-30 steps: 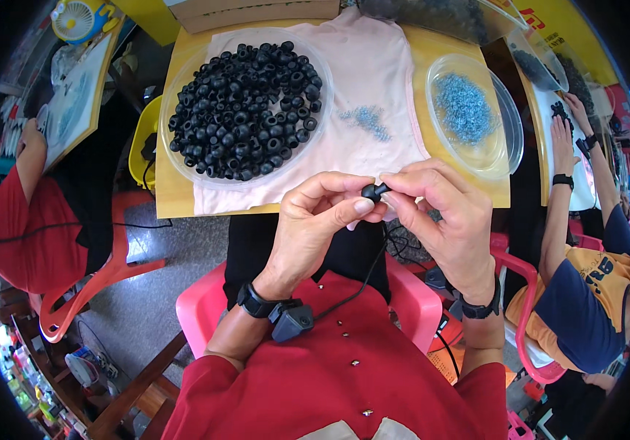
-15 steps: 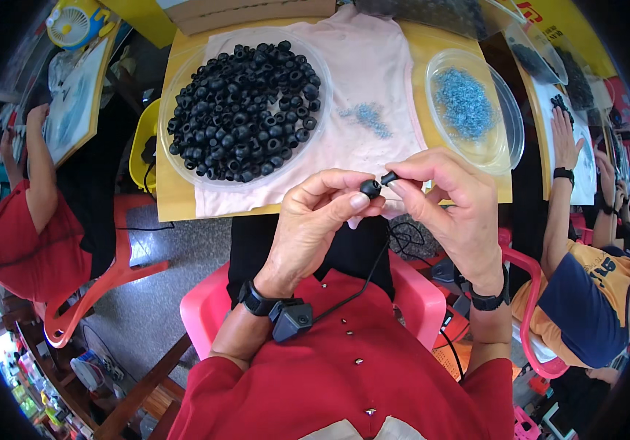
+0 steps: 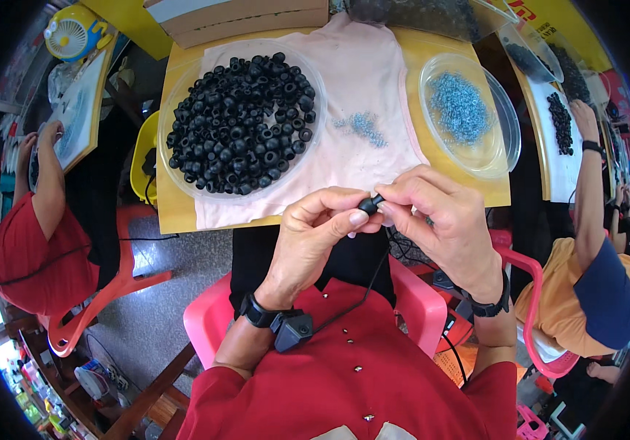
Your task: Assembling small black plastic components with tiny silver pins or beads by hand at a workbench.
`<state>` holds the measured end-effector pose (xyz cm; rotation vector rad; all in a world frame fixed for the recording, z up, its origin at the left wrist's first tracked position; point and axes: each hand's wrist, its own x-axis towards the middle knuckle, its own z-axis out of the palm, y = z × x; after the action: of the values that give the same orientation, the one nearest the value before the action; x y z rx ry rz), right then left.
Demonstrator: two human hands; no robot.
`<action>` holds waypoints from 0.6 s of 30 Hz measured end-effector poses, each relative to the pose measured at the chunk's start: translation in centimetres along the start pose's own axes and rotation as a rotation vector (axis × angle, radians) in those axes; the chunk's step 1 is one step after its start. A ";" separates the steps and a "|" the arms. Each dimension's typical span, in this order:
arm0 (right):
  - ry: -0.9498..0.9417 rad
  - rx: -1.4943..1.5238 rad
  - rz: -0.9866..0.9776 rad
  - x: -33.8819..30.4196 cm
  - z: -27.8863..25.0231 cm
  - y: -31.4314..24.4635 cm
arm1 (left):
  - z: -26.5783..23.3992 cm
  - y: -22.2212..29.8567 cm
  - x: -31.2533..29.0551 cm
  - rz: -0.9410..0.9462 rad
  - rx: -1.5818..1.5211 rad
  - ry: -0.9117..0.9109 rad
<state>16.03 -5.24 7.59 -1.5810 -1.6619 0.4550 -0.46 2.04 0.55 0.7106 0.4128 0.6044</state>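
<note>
Between thumb and fingers, my left hand (image 3: 308, 238) pinches a rounded black rubber-like piece (image 3: 367, 206) just past the table's near edge. My right hand (image 3: 447, 227) holds a small dark cylindrical piece (image 3: 379, 199) against the rounded one's right end. The fingers partly cover where the two meet. Beyond my left hand, a round clear tray (image 3: 320, 82) holds a heap of similar black hollow pieces (image 3: 238, 125). A scatter of tiny bluish translucent bits (image 3: 363, 128) lies on the pink cloth (image 3: 352, 66).
At right, a clear oval tub (image 3: 469, 165) holds more tiny bluish bits. A cardboard box (image 3: 242, 20) and a clear bin (image 3: 418, 18) stand along the far edge. Co-workers sit at side tables, left and right. A yellow basket (image 3: 146, 158) stands left of my table.
The small cylindrical piece in my right hand has come down and left to meet the rounded piece, which was slightly apart from it. The left hand keeps its pinch.
</note>
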 end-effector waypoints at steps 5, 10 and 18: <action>-0.005 -0.024 -0.020 -0.1 0.1 0.1 | -0.2 -0.3 -0.1 -0.010 -0.009 -0.017; -0.018 -0.027 -0.034 -0.9 1.0 1.0 | -0.5 -1.2 0.0 -0.050 -0.095 -0.023; 0.109 0.042 0.117 -1.7 1.9 0.4 | 0.1 -1.9 0.2 -0.133 -0.223 0.064</action>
<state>14.79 -6.35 5.62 -1.6481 -1.4751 0.4524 0.43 1.02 -0.74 0.4480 0.4400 0.5384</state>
